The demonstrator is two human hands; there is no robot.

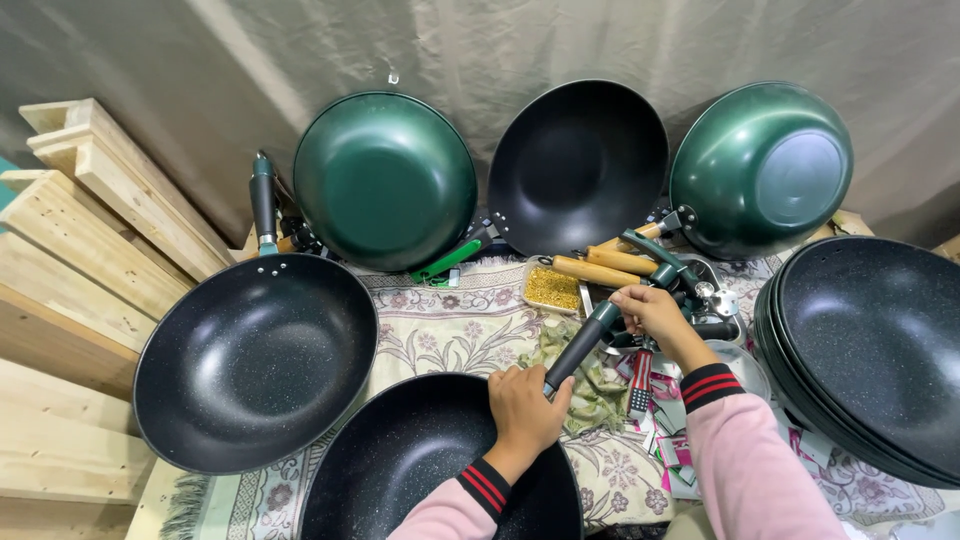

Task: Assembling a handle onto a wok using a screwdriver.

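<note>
A black speckled wok (pixel 420 470) lies in front of me on a patterned cloth. My left hand (pixel 524 408) grips its rim where the dark handle (pixel 580 347) joins. My right hand (pixel 651 312) is closed around the far green end of that handle. Both arms wear pink sleeves with striped cuffs.
Another black wok (pixel 255 365) sits at left. Two green woks (pixel 385 180) (pixel 762 168) and a black one (pixel 578 165) lean against a grey drape. A stack of black woks (pixel 870 350) is at right. Loose handles (pixel 598 270), a tray of brass screws (pixel 552 288) and wooden planks (pixel 70 250) lie around.
</note>
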